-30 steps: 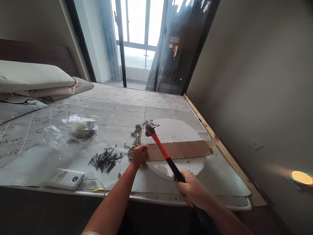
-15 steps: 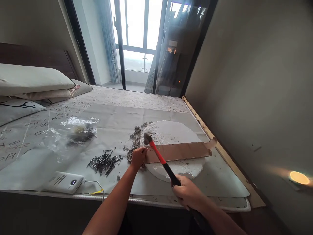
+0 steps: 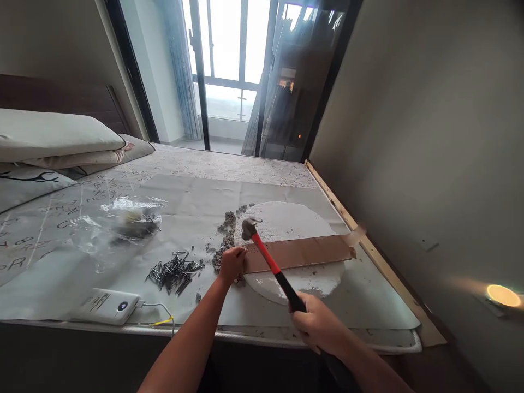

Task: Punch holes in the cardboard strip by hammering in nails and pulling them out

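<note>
fingers point(image 3: 240, 252) over hidden end of board point(image 3: 303, 252)

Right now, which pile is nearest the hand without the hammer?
The gravel pile, right beside the left hand; the nail pile lies apart, farther left.

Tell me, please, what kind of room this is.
Most likely a bedroom: stacked pale pillows lie by a dark wooden headboard on a letter-printed mattress, with a glass balcony door behind.
</note>
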`<action>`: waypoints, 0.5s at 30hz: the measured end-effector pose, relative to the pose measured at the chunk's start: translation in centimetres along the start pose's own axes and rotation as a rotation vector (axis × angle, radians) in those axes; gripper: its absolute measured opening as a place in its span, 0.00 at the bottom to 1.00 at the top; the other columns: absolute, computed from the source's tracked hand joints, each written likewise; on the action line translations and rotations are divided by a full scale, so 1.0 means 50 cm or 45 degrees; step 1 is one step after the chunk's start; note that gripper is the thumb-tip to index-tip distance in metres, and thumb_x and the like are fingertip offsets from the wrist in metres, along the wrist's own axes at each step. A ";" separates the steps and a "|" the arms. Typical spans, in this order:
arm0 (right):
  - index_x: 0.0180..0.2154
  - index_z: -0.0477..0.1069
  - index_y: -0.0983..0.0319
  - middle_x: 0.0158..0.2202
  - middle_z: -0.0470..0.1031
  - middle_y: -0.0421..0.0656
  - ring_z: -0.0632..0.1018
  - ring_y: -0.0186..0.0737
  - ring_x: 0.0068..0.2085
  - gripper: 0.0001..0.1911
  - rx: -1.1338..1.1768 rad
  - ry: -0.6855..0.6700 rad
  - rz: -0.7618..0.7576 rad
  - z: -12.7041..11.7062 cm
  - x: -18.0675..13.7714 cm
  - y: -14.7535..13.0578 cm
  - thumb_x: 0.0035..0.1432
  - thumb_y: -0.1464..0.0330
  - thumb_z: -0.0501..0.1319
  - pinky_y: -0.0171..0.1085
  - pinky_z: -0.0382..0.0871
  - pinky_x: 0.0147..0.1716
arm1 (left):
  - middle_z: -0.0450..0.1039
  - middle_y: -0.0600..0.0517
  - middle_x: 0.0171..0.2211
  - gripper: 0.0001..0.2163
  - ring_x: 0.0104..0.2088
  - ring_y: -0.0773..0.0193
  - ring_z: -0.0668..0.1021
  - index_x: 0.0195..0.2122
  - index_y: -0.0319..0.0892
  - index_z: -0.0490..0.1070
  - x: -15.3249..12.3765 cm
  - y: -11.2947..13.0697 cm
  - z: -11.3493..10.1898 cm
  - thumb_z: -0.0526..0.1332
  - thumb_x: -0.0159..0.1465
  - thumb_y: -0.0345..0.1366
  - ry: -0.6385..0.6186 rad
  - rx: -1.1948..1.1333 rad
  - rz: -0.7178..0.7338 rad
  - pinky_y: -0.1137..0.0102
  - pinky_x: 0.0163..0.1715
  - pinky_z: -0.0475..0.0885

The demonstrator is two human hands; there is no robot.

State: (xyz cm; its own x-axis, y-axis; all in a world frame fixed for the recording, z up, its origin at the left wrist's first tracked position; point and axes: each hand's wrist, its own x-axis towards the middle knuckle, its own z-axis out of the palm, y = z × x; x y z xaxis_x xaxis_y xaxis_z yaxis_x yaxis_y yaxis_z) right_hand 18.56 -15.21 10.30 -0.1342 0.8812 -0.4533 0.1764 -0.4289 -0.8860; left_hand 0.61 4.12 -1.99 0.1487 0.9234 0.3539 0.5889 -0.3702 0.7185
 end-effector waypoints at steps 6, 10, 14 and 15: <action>0.26 0.54 0.58 0.08 0.50 0.26 0.54 0.27 0.07 0.08 -0.020 -0.026 0.019 0.002 0.015 0.015 0.39 0.75 0.48 0.28 0.42 0.05 | 0.73 0.51 0.23 0.11 0.25 0.67 0.71 0.24 0.40 0.73 0.001 -0.001 -0.001 0.55 0.57 0.38 -0.003 -0.044 -0.006 0.74 0.29 0.64; 0.26 0.54 0.59 0.09 0.50 0.26 0.54 0.26 0.07 0.08 -0.024 -0.006 0.041 0.004 0.020 0.020 0.38 0.75 0.48 0.28 0.43 0.05 | 0.73 0.51 0.27 0.09 0.28 0.67 0.71 0.27 0.40 0.74 0.002 -0.005 -0.007 0.57 0.55 0.38 -0.048 -0.188 -0.007 0.74 0.30 0.65; 0.28 0.54 0.59 0.09 0.49 0.25 0.53 0.25 0.08 0.08 0.015 0.000 -0.036 0.004 0.006 0.006 0.40 0.73 0.49 0.27 0.44 0.05 | 0.67 0.55 0.21 0.10 0.22 0.69 0.68 0.32 0.39 0.73 -0.002 -0.012 -0.017 0.56 0.53 0.37 -0.079 -0.351 -0.134 0.75 0.23 0.62; 0.28 0.54 0.59 0.09 0.50 0.26 0.53 0.25 0.08 0.08 0.022 -0.006 -0.038 0.006 0.006 0.009 0.40 0.73 0.49 0.27 0.44 0.05 | 0.66 0.56 0.19 0.10 0.21 0.70 0.67 0.32 0.40 0.72 -0.004 -0.014 -0.019 0.55 0.52 0.36 -0.065 -0.359 -0.174 0.75 0.22 0.61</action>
State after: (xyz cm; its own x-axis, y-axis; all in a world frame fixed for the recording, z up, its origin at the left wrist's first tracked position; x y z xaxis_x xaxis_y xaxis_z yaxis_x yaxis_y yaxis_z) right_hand 18.31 -15.17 9.74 -0.1437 0.8926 -0.4274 0.1553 -0.4062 -0.9005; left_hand -0.61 4.09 -1.98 0.1269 0.9678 0.2172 0.3639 -0.2491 0.8975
